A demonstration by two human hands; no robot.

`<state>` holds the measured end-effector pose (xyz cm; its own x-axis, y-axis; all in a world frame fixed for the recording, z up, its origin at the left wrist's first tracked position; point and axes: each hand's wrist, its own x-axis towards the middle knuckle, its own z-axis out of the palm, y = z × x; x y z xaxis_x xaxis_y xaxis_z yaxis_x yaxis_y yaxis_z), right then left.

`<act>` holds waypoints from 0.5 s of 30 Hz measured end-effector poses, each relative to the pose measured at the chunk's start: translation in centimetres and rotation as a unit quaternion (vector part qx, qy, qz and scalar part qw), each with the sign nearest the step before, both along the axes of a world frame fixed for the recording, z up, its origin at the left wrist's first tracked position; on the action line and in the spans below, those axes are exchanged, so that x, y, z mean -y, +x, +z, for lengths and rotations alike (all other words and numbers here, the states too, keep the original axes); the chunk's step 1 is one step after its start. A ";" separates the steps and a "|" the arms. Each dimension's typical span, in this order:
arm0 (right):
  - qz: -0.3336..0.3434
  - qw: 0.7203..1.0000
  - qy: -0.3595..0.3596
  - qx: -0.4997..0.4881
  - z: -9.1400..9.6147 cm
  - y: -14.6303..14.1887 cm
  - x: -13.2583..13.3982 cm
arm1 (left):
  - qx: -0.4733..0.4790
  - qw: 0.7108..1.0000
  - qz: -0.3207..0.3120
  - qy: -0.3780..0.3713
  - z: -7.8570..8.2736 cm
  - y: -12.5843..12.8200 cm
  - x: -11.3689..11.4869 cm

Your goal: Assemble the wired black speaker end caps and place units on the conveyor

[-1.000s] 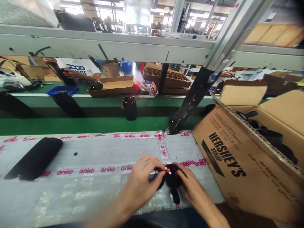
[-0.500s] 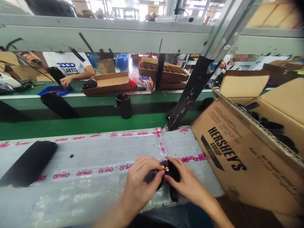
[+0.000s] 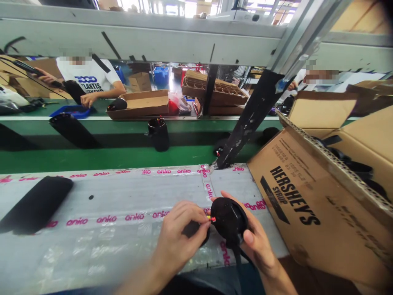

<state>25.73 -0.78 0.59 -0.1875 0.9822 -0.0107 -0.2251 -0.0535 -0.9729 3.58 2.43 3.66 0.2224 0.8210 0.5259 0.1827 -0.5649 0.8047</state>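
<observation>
Between its thumb and fingertips my left hand (image 3: 182, 233) pinches a small wire connector (image 3: 212, 219) with red and yellow on it. A dark rounded thing (image 3: 190, 229) shows partly behind that hand; its shape is mostly hidden. My right hand (image 3: 256, 237) is closed around the edge of a round black cap-like part (image 3: 229, 219). A dark strap or cable (image 3: 239, 262) hangs from this part's lower side. The connector is right at the round part's left edge; whether they touch I cannot tell. Far to the left a black cylinder-like piece (image 3: 37, 205) lies on the taped work surface (image 3: 123, 196).
An open cardboard carton (image 3: 294, 192) holding black parts stands at the right. Beyond the bench runs a green conveyor (image 3: 129, 157) with a black cylinder (image 3: 158, 135) on it. A slanted black post (image 3: 248, 123) rises nearby. Across, a co-worker (image 3: 89, 82) reaches into a blue tray (image 3: 70, 111).
My right hand has turned the round black part so its broad face shows, and its fingers have moved to the part's right side. My left hand keeps its pinch on the connector.
</observation>
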 end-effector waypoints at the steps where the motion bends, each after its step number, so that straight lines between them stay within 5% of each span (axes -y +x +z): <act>1: -0.005 1.000 0.002 -0.014 0.0 -0.1 0.0 | 0.001 1.000 -0.001 0.002 0.0 0.0 0.0; 15: -0.019 0.997 0.062 0.041 1.0 -0.2 -0.2 | 0.004 1.000 -0.004 -0.004 0.1 0.0 -0.1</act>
<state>25.51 -0.56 1.58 -0.1527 0.9834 0.0981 -0.1448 0.0760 -0.9865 3.62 2.53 3.71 0.2249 0.8239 0.5202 0.1720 -0.5591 0.8111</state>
